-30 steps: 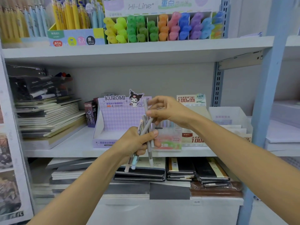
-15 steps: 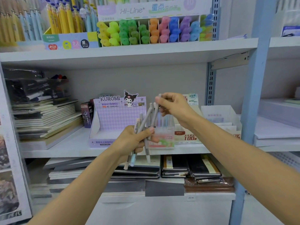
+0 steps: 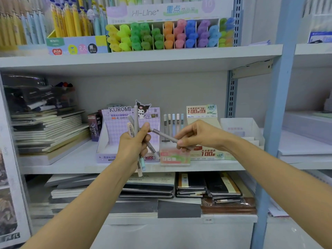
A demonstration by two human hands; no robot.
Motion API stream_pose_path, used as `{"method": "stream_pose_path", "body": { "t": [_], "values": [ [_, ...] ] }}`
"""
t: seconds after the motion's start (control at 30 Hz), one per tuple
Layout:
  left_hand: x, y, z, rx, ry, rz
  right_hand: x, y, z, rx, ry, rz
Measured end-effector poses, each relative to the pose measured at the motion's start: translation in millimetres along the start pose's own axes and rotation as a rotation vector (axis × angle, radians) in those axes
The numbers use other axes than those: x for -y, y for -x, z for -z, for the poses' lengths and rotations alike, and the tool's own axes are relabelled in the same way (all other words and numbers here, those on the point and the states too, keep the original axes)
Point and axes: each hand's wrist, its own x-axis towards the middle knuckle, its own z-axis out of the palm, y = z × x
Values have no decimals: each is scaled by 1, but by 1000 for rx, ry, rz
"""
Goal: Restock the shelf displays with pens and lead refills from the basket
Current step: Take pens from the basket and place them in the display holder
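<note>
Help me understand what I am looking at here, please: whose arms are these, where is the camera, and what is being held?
There is no machine here: a person wears one wide-angle camera on the head, looking forward and down, so both bare arms reach in from below. The left hand grips a bundle of pens, mostly grey and cream. The right hand pinches one grey pen, which lies slanted between the two hands.

Behind them, on the middle shelf, stand a purple Kuromi display box, a small clear pen display with five pastel pens upright, and a lead refill box. Stacked notebooks lie to the left. The upper shelf holds a Hi-Line highlighter display.
</note>
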Motion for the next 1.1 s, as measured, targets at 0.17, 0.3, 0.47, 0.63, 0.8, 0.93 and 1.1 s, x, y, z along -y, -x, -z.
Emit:
{"method": "stream_pose_path", "body": {
  "t": [0.17, 0.3, 0.47, 0.63, 0.8, 0.93, 1.1],
  "values": [
    [2, 4, -13, 36, 95, 35, -2, -1, -11, -182, -90, 113],
    [5, 10, -22, 59, 54, 43, 0, -3, -25, -158, -89, 114],
    [4, 5, -22, 37, 5, 13, 4, -5, -28, -160, -68, 129],
    [3, 5, -19, 169, -95, 13, 20, -13, -17, -298, -82, 245],
    [1, 3, -21, 240, -113, 45, 34, -24, -15, -261, 48, 237],
    [-6, -5, -9, 300, -13, 149, 41, -28, 16, -572, -185, 256],
    [-8, -13, 2, 328, -57, 171, 23, -47, 24, -722, -78, 167]
  ]
}}
